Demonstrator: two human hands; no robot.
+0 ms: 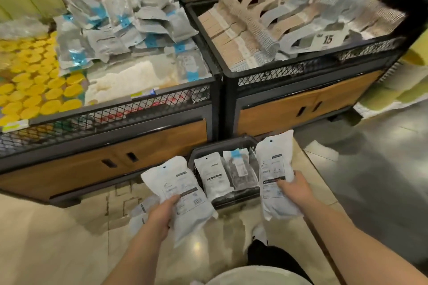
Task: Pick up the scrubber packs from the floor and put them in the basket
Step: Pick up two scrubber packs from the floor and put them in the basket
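Note:
A dark plastic basket [240, 200] stands on the floor against the display bin, with scrubber packs [214, 177] lying inside. My left hand [162, 215] grips a white scrubber pack [183, 194] just left of the basket. My right hand [293, 186] holds another white scrubber pack [274, 169] upright at the basket's right edge. More packs [139, 211] lie on the floor beside my left wrist, partly hidden by it.
Two black mesh display bins with wooden doors rise behind the basket: the left bin [111, 113] holds grey packs and yellow lids, the right bin [301, 69] holds stacked brushes. My dark trouser leg and shoe [261, 252] are below the basket. Glossy tiled floor [58, 238] spreads left.

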